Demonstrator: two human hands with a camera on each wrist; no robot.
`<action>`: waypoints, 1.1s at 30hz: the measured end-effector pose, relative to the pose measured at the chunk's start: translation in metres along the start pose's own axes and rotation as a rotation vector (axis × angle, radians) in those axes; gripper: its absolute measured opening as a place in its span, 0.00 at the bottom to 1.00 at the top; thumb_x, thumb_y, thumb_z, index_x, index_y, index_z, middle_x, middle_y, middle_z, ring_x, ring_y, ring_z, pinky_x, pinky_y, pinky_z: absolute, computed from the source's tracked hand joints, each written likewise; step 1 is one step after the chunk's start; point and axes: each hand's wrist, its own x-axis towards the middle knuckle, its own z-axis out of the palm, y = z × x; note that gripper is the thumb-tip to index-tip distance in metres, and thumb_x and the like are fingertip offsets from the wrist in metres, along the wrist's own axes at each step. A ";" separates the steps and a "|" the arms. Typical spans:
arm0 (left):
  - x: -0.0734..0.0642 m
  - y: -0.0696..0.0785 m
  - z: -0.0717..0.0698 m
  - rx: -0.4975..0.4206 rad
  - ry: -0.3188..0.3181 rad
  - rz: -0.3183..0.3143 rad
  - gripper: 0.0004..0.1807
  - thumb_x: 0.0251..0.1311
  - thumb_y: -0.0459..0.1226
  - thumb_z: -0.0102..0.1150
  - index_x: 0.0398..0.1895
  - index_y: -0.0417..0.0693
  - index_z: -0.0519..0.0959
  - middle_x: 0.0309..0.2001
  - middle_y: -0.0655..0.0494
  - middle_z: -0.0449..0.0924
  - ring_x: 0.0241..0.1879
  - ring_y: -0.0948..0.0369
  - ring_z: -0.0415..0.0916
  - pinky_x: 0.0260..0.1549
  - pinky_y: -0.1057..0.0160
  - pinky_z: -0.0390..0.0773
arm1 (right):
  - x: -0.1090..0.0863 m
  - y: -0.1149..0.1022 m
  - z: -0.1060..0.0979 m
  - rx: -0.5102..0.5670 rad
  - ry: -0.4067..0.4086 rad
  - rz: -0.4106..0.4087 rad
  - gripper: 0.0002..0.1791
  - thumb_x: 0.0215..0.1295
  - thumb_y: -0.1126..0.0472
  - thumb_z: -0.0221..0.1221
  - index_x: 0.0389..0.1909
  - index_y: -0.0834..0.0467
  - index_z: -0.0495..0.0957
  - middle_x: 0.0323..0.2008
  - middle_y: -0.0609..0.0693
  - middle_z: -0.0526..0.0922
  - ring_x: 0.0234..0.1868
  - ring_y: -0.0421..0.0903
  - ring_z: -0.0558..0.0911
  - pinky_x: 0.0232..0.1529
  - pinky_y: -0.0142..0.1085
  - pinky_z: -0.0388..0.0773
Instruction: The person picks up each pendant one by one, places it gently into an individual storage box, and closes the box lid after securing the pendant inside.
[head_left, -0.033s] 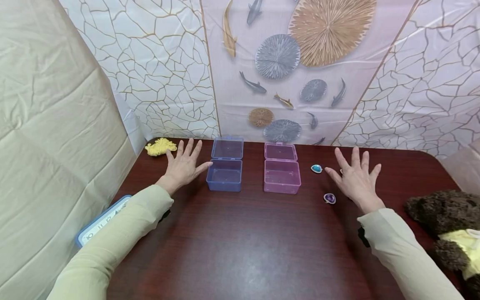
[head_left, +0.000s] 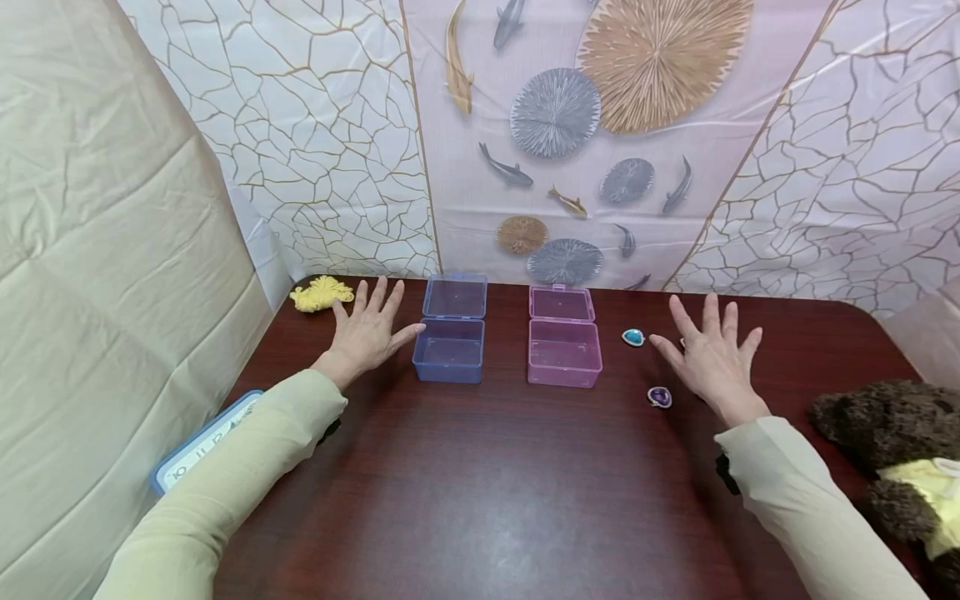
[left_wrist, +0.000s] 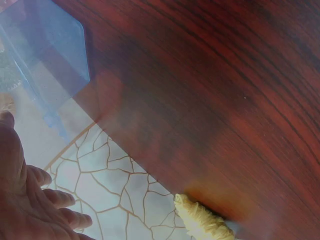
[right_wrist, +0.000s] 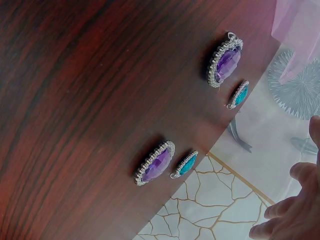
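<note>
My left hand (head_left: 365,337), fingers spread and holding nothing, is over the table's left side; its thumb tip overlaps the edge of a clear blue plastic box (head_left: 448,372) in the head view. The box's hinged lid is up. To its right stands a matching pink box (head_left: 564,377), lid raised too. My right hand (head_left: 712,358) is spread above several jewelled pendants, its fingers straight. Two have purple stones, one nearer the boxes (right_wrist: 227,62) and one farther off (right_wrist: 156,164). The smaller two have teal stones, one (right_wrist: 240,95) and another (right_wrist: 187,164); my hand partly hides this group in the head view.
A yellow yarn bundle (head_left: 321,294) lies at the back left corner. Under my left forearm is a blue-rimmed case (head_left: 202,442) with a white label. A brown plush toy (head_left: 892,425) in yellow clothing sits at the right edge. Patterned cloth (head_left: 337,150) hangs behind the table.
</note>
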 end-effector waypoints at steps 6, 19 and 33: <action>0.000 -0.001 0.000 -0.002 -0.007 -0.003 0.45 0.63 0.65 0.37 0.75 0.52 0.42 0.75 0.44 0.37 0.72 0.40 0.35 0.61 0.27 0.39 | 0.001 0.000 0.001 0.014 -0.006 -0.004 0.39 0.69 0.37 0.43 0.74 0.53 0.47 0.70 0.72 0.34 0.69 0.72 0.31 0.59 0.72 0.23; -0.003 -0.007 0.009 -0.597 -0.100 0.102 0.50 0.57 0.57 0.59 0.75 0.52 0.43 0.75 0.50 0.42 0.72 0.48 0.47 0.69 0.48 0.52 | 0.006 -0.002 0.007 0.331 0.197 -0.096 0.23 0.67 0.59 0.56 0.58 0.68 0.71 0.50 0.71 0.75 0.52 0.68 0.72 0.51 0.61 0.63; 0.000 -0.007 0.041 -1.244 -0.233 0.239 0.55 0.50 0.28 0.68 0.75 0.47 0.41 0.74 0.46 0.44 0.72 0.47 0.46 0.68 0.45 0.51 | 0.035 -0.004 0.040 0.597 -0.129 0.151 0.24 0.66 0.65 0.54 0.59 0.75 0.66 0.40 0.67 0.76 0.29 0.43 0.82 0.31 0.30 0.81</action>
